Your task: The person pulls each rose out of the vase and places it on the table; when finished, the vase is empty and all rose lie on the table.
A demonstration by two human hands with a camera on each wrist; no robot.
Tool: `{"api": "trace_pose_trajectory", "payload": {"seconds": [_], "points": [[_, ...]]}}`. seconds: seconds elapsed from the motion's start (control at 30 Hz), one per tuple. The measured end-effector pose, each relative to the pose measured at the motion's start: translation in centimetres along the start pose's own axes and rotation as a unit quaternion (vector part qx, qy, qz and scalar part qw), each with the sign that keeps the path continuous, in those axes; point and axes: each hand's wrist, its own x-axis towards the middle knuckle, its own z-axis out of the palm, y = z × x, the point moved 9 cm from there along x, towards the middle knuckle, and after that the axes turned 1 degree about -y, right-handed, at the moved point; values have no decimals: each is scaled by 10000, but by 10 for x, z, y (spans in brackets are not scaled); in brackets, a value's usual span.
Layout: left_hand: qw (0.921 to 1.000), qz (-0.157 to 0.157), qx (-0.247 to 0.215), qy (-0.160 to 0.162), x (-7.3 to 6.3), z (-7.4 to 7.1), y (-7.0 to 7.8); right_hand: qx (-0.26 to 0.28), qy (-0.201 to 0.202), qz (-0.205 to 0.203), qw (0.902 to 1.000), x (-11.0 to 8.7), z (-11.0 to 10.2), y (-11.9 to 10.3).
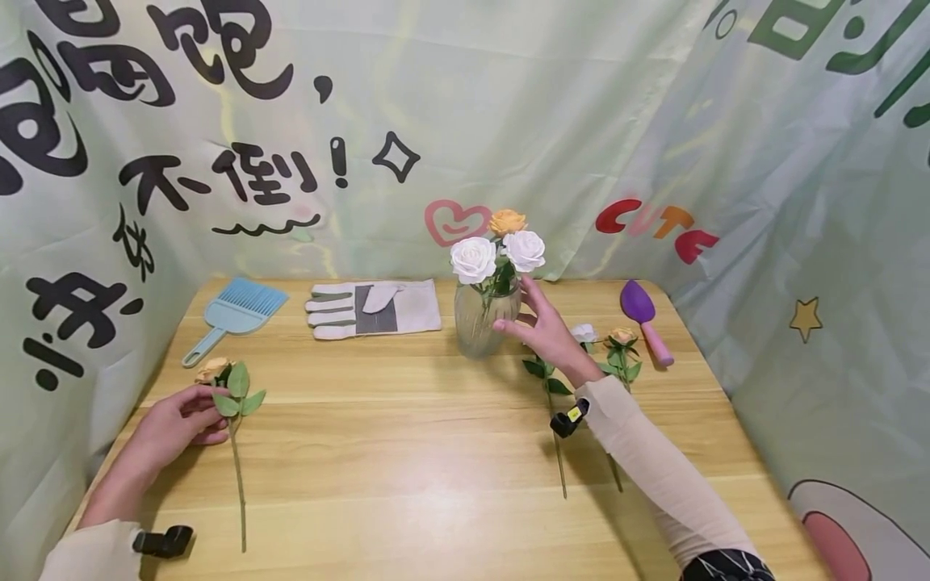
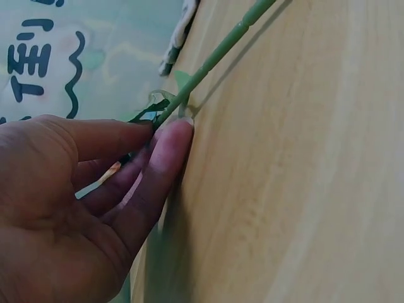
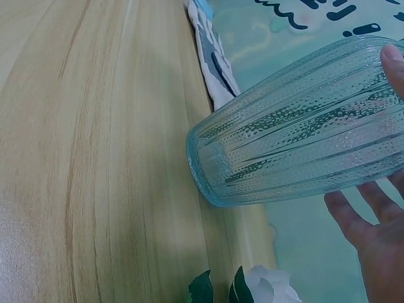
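My left hand [image 1: 174,424] pinches the green stem of an orange-yellow rose [image 1: 212,369] just under its leaves, at the left of the table. The left wrist view shows the stem [image 2: 218,57] between thumb and fingertips, its bloom mostly hidden behind the hand. A ribbed clear glass vase [image 1: 472,331] stands upright near the back of the table. Two white roses [image 1: 474,260] and one orange rose [image 1: 508,222] rise out of it. My right hand [image 1: 555,335] grips the vase from its right side, thumb in front and fingers behind. In the right wrist view its thumb lies on the glass [image 3: 297,126].
Right of the vase lie a white rose [image 1: 584,332] and an orange one [image 1: 622,336], partly behind the right forearm. A purple trowel [image 1: 638,303] with a pink handle is farther right. A work glove [image 1: 417,307] and a blue dustpan [image 1: 236,311] lie at the back left. Printed cloth [image 1: 581,97] hangs around the table.
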Motion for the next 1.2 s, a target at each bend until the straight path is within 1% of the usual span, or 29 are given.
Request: {"api": "trace_pose_trajectory", "payload": {"seconds": [0.13, 0.33, 0.47, 0.57, 0.67, 0.77, 0.9, 1.03, 1.1, 1.17, 1.2], "points": [[10000, 24, -58, 3, -1, -1, 0, 24, -9, -32, 10000, 0, 1, -1], [9998, 157, -116, 51, 1, -2, 0, 59, -53, -29, 10000, 1, 0, -1], [9997, 177, -93, 102, 2, -3, -2, 48, -55, 2, 10000, 0, 0, 0], [9997, 177, -108, 115, 1, -6, -5, 47, -46, 8, 10000, 0, 0, -1], [9994, 174, -278, 98, 0, -12, -5, 58, -26, -19, 10000, 1, 0, -1], [9993, 206, -190, 236, -4, -22, -2, 66, -28, -34, 10000, 1, 1, -1], [9977, 234, 156, 615, -12, -38, 10, 76, -38, 0, 10000, 0, 2, -1], [9947, 255, 566, 822, -17, -46, 28, 58, -52, 23, 10000, 0, 2, -1], [9908, 331, 921, 930, -16, -46, 40, 41, -63, 29, 10000, 0, 2, -1], [9841, 399, 1358, 1072, -12, -45, 56, 26, -61, 35, 10000, -1, 1, -1], [9813, 480, 1498, 1109, -9, -43, 64, 16, -57, 39, 10000, -1, 1, -1]]}}
